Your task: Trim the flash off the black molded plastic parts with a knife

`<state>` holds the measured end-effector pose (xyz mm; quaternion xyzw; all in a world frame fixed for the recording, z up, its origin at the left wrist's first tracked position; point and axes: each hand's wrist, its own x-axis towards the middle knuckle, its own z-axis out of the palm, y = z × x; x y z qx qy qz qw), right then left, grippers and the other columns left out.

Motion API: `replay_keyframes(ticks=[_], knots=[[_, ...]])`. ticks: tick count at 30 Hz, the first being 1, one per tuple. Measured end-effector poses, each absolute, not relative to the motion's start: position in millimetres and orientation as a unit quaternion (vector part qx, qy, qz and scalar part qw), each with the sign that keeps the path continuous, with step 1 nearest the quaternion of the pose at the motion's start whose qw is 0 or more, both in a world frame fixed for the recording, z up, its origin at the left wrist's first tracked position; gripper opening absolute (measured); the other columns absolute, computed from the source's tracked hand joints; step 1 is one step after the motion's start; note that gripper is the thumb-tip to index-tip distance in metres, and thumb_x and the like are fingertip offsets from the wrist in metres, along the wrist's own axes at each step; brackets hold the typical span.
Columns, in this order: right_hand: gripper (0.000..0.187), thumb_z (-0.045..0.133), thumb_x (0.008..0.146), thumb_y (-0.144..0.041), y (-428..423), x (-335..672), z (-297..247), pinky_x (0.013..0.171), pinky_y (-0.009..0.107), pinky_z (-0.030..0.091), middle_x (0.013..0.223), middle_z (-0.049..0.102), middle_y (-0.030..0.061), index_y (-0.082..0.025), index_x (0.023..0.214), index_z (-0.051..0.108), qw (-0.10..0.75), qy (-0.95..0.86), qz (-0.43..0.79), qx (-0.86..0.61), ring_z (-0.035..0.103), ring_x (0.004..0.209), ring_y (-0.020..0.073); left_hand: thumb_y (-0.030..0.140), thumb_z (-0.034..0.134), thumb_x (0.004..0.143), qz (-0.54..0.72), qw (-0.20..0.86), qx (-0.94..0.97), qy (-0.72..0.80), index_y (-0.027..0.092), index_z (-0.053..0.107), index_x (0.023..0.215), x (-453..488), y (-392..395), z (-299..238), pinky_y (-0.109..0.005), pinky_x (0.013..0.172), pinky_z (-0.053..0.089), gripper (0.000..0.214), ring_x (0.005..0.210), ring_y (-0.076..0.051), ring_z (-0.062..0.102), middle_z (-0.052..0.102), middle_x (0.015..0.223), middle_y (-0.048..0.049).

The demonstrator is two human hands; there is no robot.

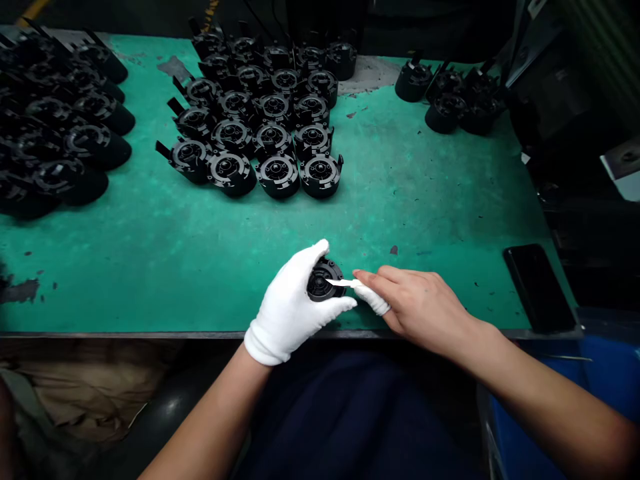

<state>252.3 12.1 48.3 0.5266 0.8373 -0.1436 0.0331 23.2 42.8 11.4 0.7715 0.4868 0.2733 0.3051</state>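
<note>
Near the table's front edge, my left hand [293, 303], in a white glove, grips a round black plastic part [320, 285] from its left side. The part's ringed face is turned up toward me. My right hand [413, 297] is bare apart from a white covering on the thumb. Its fingers are closed on a small knife [343, 283], whose pale pointed blade lies over the face of the black part. The knife's handle is mostly hidden in my fingers. Whether the tip touches the part I cannot tell.
Rows of similar black parts [274, 170] stand on the green table [400, 200] toward the back middle. More black parts [97, 143] are grouped at the left, and several [446, 112] at the back right. A black phone [540, 287] lies by the right edge. Below it is a blue container [610, 373].
</note>
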Motion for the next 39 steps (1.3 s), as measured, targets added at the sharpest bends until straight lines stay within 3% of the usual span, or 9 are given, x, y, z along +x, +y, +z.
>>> replay_keyframes(ticks=[14, 21, 33, 36, 39], knots=[[0.057, 0.047, 0.087, -0.014, 11, 248, 51, 0.057, 0.032, 0.033, 0.100, 0.070, 0.0012, -0.026, 0.142, 0.056, 0.049, 0.824, -0.168, 0.539, 0.066, 0.078, 0.0199, 0.053, 0.081, 0.072, 0.292, 0.294, 0.777, 0.474, 0.017, 0.044, 0.142, 24, 43, 8, -0.043, 0.113, 0.047, 0.087, 0.128, -0.027, 0.059, 0.060, 0.137, -0.0138], [0.053, 0.045, 0.089, -0.016, 12, 238, 62, 0.053, 0.031, 0.029, 0.102, 0.072, 0.0023, -0.029, 0.139, 0.057, 0.086, 0.804, -0.164, 0.565, 0.067, 0.075, 0.0205, 0.063, 0.080, 0.066, 0.314, 0.279, 0.778, 0.468, 0.017, 0.044, 0.144, 23, 43, -1, -0.044, 0.111, 0.049, 0.098, 0.126, -0.029, 0.061, 0.062, 0.135, -0.0153], [0.062, 0.048, 0.085, -0.011, -2, 215, 72, 0.061, 0.028, 0.046, 0.103, 0.072, 0.0076, -0.029, 0.144, 0.053, 0.131, 0.745, -0.157, 0.635, 0.069, 0.077, 0.0206, 0.067, 0.078, 0.064, 0.336, 0.264, 0.773, 0.469, 0.016, 0.046, 0.142, 24, 43, -7, -0.046, 0.111, 0.049, 0.098, 0.125, -0.031, 0.062, 0.064, 0.134, -0.0162], [0.060, 0.048, 0.088, -0.012, -7, 215, 68, 0.067, 0.030, 0.051, 0.105, 0.073, 0.0089, -0.026, 0.146, 0.052, 0.110, 0.738, -0.164, 0.645, 0.071, 0.081, 0.0219, 0.067, 0.077, 0.065, 0.334, 0.263, 0.773, 0.471, 0.016, 0.046, 0.143, 24, 41, -7, -0.046, 0.110, 0.049, 0.098, 0.125, -0.031, 0.062, 0.064, 0.134, -0.0159], [0.052, 0.045, 0.093, -0.014, -11, 224, 60, 0.077, 0.034, 0.055, 0.111, 0.073, 0.0090, -0.023, 0.144, 0.055, 0.031, 0.741, -0.192, 0.643, 0.071, 0.093, 0.0243, 0.068, 0.078, 0.065, 0.332, 0.256, 0.774, 0.474, 0.015, 0.046, 0.143, 23, 41, -7, -0.045, 0.111, 0.048, 0.099, 0.126, -0.031, 0.061, 0.063, 0.135, -0.0166]])
